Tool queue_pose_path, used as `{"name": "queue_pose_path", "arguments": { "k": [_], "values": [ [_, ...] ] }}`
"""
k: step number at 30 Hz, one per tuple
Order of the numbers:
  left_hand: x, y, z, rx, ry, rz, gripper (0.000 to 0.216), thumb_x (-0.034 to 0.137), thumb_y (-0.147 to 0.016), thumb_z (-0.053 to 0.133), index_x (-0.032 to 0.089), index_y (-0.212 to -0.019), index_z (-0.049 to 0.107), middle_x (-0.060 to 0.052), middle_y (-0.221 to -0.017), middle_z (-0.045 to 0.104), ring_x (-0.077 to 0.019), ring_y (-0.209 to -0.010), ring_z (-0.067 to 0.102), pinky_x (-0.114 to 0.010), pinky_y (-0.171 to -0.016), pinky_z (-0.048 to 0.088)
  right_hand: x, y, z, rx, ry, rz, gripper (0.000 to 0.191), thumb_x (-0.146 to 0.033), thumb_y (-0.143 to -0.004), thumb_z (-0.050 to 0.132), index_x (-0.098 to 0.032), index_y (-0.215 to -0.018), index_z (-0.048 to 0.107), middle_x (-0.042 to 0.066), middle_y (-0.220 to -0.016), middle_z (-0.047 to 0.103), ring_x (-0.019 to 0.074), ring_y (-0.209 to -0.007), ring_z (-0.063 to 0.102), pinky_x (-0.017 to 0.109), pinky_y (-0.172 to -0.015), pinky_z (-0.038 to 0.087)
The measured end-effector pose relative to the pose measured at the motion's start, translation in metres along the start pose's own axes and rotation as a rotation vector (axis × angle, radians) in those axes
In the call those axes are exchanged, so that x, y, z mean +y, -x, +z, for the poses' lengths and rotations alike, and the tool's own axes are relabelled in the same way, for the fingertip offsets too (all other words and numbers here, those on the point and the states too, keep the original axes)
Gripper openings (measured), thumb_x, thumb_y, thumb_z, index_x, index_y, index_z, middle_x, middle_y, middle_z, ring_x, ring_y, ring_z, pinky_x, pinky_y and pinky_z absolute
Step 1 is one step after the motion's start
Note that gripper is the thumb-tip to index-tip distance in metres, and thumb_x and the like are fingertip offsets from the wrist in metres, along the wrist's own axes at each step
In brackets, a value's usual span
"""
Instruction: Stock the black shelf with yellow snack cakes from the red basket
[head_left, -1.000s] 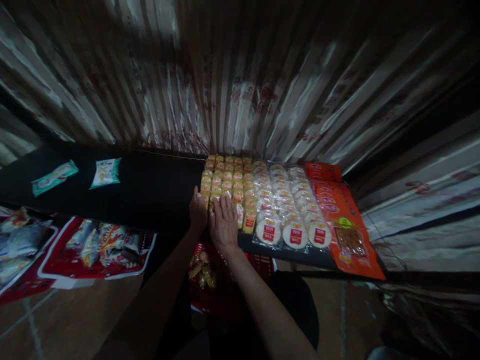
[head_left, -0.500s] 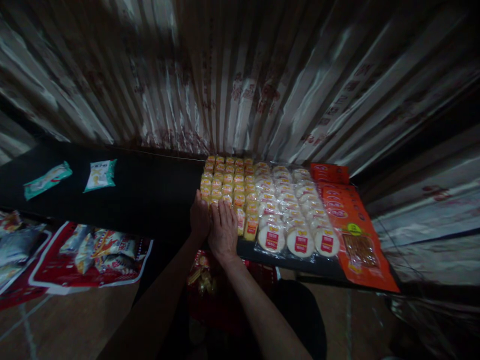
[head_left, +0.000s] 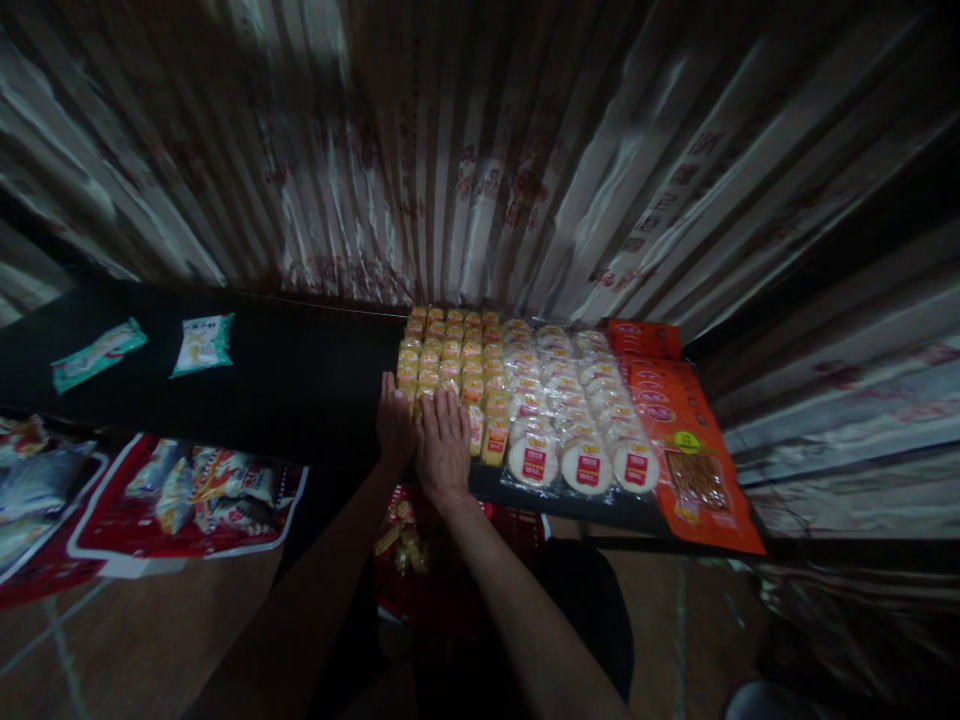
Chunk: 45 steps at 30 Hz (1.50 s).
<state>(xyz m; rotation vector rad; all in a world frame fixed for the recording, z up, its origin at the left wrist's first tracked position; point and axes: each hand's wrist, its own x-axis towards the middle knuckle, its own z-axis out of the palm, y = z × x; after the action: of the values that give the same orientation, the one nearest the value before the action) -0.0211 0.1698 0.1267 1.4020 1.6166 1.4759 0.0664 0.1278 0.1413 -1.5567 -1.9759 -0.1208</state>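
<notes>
My left hand (head_left: 394, 425) and my right hand (head_left: 444, 440) lie side by side, flat, on the near end of rows of small yellow snack packs (head_left: 450, 365) on a black shelf (head_left: 300, 385). The right palm covers the front packs; the left hand presses against the left side of the rows. To the right lie rows of round white cakes with red labels (head_left: 570, 420), then orange snack bags (head_left: 675, 430) overlapping toward the shelf's right end.
Two green-and-white packets (head_left: 202, 343) lie at the shelf's left. Below, on the floor, red-and-white bags (head_left: 187, 495) hold assorted snacks. A red crate with sweets (head_left: 420, 540) sits under my arms. A corrugated metal wall (head_left: 480, 180) rises behind the shelf.
Both hands stay on the yellow packs; the right hand's fingers have flattened and drawn together. The view has shifted slightly.
</notes>
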Motion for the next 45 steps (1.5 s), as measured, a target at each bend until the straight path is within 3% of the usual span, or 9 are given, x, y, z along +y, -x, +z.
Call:
{"name": "queue_pose_path", "arguments": {
  "k": [5, 10, 14, 20, 27, 35, 45],
  "values": [
    [0.009, 0.002, -0.012, 0.1, -0.058, -0.011, 0.054, 0.034, -0.095, 0.015, 0.005, -0.13, 0.043, -0.019, -0.141, 0.041, -0.0198, -0.136, 0.031, -0.038, -0.114, 0.022, -0.004, 0.012, -0.013, -0.026, -0.01, -0.034, 0.045, -0.021, -0.092, 0.036, -0.01, -0.136, 0.04, 0.016, -0.146, 0.033, 0.023, -0.141, 0.014, 0.048, -0.111, 0.023],
    [0.011, 0.027, -0.025, 0.187, -0.066, 0.012, 0.051, 0.035, -0.094, 0.017, 0.009, -0.118, 0.054, -0.018, -0.129, 0.053, -0.0197, -0.127, 0.043, -0.038, -0.107, 0.033, -0.012, 0.038, -0.02, -0.019, -0.059, -0.043, 0.045, -0.019, -0.092, 0.032, -0.01, -0.135, 0.041, 0.016, -0.146, 0.034, 0.0204, -0.141, 0.012, 0.047, -0.111, 0.023],
    [0.01, 0.046, -0.031, 0.142, -0.096, 0.025, 0.043, 0.032, -0.093, 0.023, 0.015, -0.116, 0.054, -0.014, -0.124, 0.057, -0.0194, -0.126, 0.043, -0.039, -0.107, 0.033, -0.019, 0.057, -0.024, -0.011, -0.09, -0.054, 0.044, -0.02, -0.092, 0.032, -0.01, -0.134, 0.042, 0.016, -0.146, 0.033, 0.0211, -0.141, 0.012, 0.047, -0.11, 0.025],
    [0.014, 0.057, -0.03, 0.097, -0.122, -0.067, 0.039, 0.025, -0.088, 0.03, 0.014, -0.115, 0.057, -0.014, -0.132, 0.051, -0.0214, -0.125, 0.044, -0.042, -0.109, 0.03, -0.025, 0.07, -0.029, 0.008, -0.13, -0.012, 0.042, -0.023, -0.094, 0.03, -0.013, -0.132, 0.045, 0.014, -0.146, 0.034, 0.0206, -0.14, 0.02, 0.045, -0.108, 0.029],
    [0.009, 0.053, -0.032, 0.037, -0.126, 0.034, 0.041, 0.027, -0.089, 0.03, 0.012, -0.115, 0.058, -0.014, -0.128, 0.055, -0.02, -0.125, 0.045, -0.041, -0.109, 0.031, -0.023, 0.068, -0.021, -0.05, -0.115, 0.001, 0.042, -0.023, -0.093, 0.032, -0.011, -0.13, 0.048, 0.015, -0.143, 0.04, 0.0214, -0.138, 0.024, 0.044, -0.106, 0.032],
    [-0.004, 0.05, -0.035, -0.022, -0.191, 0.156, 0.045, 0.027, -0.09, 0.024, 0.012, -0.117, 0.058, -0.013, -0.131, 0.054, -0.0198, -0.129, 0.041, -0.044, -0.11, 0.03, -0.024, 0.064, -0.015, -0.114, -0.095, 0.016, 0.045, -0.023, -0.092, 0.033, -0.012, -0.134, 0.043, 0.015, -0.145, 0.037, 0.0213, -0.14, 0.019, 0.045, -0.106, 0.03],
    [0.005, 0.05, -0.029, -0.063, -0.227, 0.159, 0.046, 0.028, -0.091, 0.025, 0.008, -0.118, 0.056, -0.018, -0.133, 0.05, -0.0215, -0.129, 0.04, -0.042, -0.11, 0.029, -0.02, 0.061, -0.01, -0.123, -0.063, 0.005, 0.048, -0.015, -0.089, 0.035, -0.011, -0.136, 0.041, 0.014, -0.145, 0.037, 0.0228, -0.141, 0.014, 0.046, -0.108, 0.025]
  ]
}}
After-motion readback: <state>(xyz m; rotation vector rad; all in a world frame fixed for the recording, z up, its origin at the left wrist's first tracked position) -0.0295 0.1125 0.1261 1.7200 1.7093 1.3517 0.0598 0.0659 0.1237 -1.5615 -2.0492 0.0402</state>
